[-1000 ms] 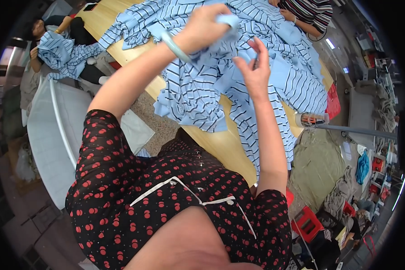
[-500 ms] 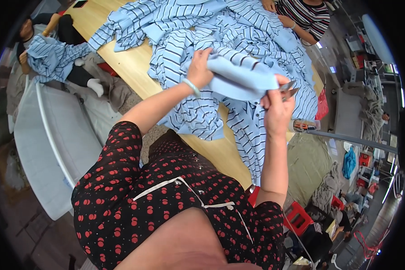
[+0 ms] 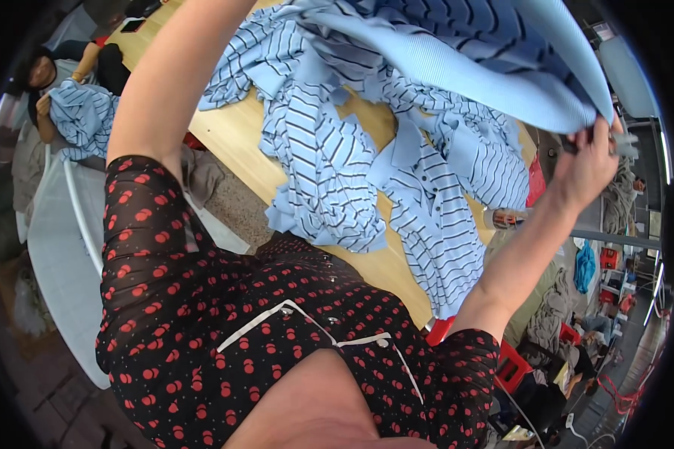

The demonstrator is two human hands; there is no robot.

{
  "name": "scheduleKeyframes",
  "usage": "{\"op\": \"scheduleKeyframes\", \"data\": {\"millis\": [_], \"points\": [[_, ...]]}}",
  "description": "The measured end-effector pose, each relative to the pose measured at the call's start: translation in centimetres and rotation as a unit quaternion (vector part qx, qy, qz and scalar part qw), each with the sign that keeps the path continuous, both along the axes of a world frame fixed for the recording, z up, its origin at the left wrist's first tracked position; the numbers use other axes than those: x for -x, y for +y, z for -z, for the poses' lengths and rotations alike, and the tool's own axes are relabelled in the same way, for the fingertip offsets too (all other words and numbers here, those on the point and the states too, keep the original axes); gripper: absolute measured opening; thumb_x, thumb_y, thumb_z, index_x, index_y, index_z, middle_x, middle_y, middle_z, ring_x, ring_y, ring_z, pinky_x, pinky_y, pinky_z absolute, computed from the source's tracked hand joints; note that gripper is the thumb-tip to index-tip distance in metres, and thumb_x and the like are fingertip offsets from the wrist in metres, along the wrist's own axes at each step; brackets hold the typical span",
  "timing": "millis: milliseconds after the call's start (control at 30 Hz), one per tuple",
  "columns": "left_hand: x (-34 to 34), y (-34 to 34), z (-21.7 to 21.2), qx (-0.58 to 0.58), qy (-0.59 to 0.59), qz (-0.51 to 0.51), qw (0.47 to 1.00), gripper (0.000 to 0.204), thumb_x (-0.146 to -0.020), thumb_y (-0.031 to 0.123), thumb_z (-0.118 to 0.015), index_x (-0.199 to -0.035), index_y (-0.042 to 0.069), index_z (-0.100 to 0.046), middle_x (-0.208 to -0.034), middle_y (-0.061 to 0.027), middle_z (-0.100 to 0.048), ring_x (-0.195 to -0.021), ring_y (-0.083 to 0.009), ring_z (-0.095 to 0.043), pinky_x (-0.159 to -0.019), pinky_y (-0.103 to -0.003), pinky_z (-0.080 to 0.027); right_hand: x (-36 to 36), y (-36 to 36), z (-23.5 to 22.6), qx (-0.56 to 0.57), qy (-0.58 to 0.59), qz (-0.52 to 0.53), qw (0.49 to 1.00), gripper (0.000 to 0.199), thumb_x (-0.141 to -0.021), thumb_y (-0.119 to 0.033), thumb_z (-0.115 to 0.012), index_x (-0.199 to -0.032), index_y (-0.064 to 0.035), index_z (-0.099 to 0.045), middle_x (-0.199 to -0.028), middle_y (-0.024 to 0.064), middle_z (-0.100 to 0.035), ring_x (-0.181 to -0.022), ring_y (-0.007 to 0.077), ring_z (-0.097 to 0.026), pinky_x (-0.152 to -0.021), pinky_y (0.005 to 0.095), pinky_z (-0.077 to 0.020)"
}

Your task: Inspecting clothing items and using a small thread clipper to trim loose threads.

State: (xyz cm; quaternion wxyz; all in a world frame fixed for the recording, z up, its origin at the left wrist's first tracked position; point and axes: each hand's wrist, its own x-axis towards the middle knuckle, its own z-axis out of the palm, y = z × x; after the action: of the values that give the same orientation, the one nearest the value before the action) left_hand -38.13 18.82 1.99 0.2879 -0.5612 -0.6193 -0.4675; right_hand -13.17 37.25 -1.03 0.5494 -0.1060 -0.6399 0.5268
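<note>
A light blue knit shirt (image 3: 457, 78) with dark stripes is spread wide in the air, its ribbed edge sweeping across the top of the view. My right hand (image 3: 588, 166) is closed on that edge at the right. The grey blades of small thread snips (image 3: 624, 144) stick out past its fingers. My left forearm reaches up beyond the top edge, so the left hand is out of sight. Below the raised shirt lies a heap of like striped shirts (image 3: 322, 165). One buttoned shirt (image 3: 438, 217) hangs over the near table edge.
The wooden table (image 3: 236, 142) carries the heap and a dark phone (image 3: 132, 26). A can-like container (image 3: 505, 218) stands at its right edge. At the left a seated person (image 3: 49, 75) handles another blue garment, beside a large pale bin (image 3: 64, 262). Red stools (image 3: 511, 367) stand lower right.
Both arms have lifted and spread apart, raising the shirt from low over the heap and opening it out. The left hand has left the view; the right hand has moved up and right.
</note>
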Motion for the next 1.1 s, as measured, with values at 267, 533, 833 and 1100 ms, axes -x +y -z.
{"op": "scheduleKeyframes", "data": {"millis": [267, 533, 833, 1100], "points": [[-6.4, -6.8, 12.9, 0.301, -0.094, -0.005, 0.949, 0.022, -0.065, 0.018, -0.058, -0.084, 0.009, -0.054, -0.069, -0.0164, -0.057, -0.067, -0.0339, -0.056, -0.058, -0.041, -0.045, -4.6, 1.5, 11.7, -0.062, -0.378, 0.052, 0.922, 0.013, -0.08, -0.011, -0.051, -0.091, -0.0054, -0.056, -0.066, -0.0035, -0.048, -0.05, 0.0011, -0.036, -0.044, 0.0167, -0.0296], [-14.5, -7.1, 16.9, 0.338, -0.218, 0.023, 0.915, 0.019, -0.061, 0.007, -0.053, -0.08, 0.005, -0.054, -0.062, -0.0137, -0.053, -0.06, -0.0339, -0.053, -0.052, -0.039, -0.042, -3.0, -11.7, 14.3, -0.066, -0.393, -0.224, 0.889, 0.072, -0.06, -0.009, -0.069, -0.123, -0.0081, -0.034, -0.113, 0.0053, -0.046, -0.081, 0.0111, -0.051, -0.062, 0.022, -0.0431], [-16.9, -7.9, 21.0, 0.207, -0.143, -0.051, 0.966, 0.029, -0.061, 0.009, -0.061, -0.088, 0.005, -0.054, -0.077, -0.0118, -0.055, -0.07, -0.0284, -0.055, -0.06, -0.035, -0.044, -2.2, -13.0, 15.7, -0.127, -0.31, -0.195, 0.922, 0.018, -0.069, 0.0, -0.053, -0.088, -0.0013, -0.055, -0.068, 0.0015, -0.055, -0.061, 0.0076, -0.05, -0.055, 0.0224, -0.0413], [-8.0, -4.4, 25.2, -0.249, -0.648, 0.012, 0.72, 0.021, -0.083, 0.015, -0.044, -0.083, -0.002, -0.056, -0.074, -0.0044, -0.056, -0.071, -0.0139, -0.055, -0.067, -0.026, -0.044, -3.7, -12.7, 14.7, -0.021, -0.325, -0.257, 0.91, 0.017, -0.072, -0.001, -0.056, -0.089, -0.0006, -0.053, -0.072, -0.0014, -0.054, -0.065, 0.0036, -0.047, -0.058, 0.0193, -0.0396]]}}
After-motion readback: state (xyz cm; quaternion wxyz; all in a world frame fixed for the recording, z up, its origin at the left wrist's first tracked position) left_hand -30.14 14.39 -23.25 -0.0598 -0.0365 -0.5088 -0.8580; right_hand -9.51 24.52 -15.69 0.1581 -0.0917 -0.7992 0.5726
